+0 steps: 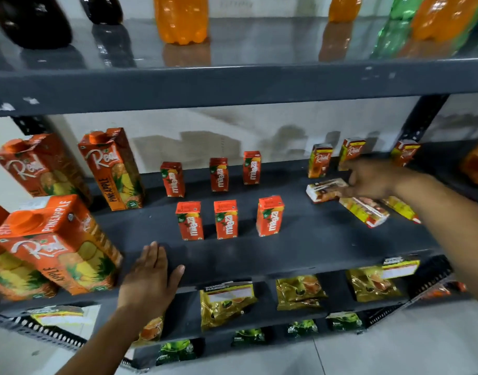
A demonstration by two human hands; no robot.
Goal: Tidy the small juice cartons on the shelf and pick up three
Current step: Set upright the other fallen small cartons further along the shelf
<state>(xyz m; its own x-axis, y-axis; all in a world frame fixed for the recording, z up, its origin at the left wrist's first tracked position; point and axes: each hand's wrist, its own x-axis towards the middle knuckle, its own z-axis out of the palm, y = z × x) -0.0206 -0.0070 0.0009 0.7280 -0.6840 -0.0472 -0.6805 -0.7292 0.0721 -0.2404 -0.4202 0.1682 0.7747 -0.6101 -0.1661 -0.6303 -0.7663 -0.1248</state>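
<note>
On the dark middle shelf (300, 239), several small orange Maaza cartons (225, 219) stand upright in two rows at the centre. Three small Real cartons (319, 160) stand at the back right. Three more lie on their sides in front of them: one white-faced carton (325, 190), one (365, 211) beside it, and one (401, 209) partly hidden by my forearm. My right hand (373, 178) reaches over these, fingers touching the right end of the white-faced lying carton; the grip is blurred. My left hand (151, 274) rests flat, fingers apart, on the shelf's front edge.
Large Real pineapple cartons (56, 244) lean at the left of the same shelf. Soda bottles (182, 18) stand on the shelf above. Yellow and green snack packets (227, 301) fill the lower shelves. The shelf's front edge and a metal upright (421, 117) frame the space.
</note>
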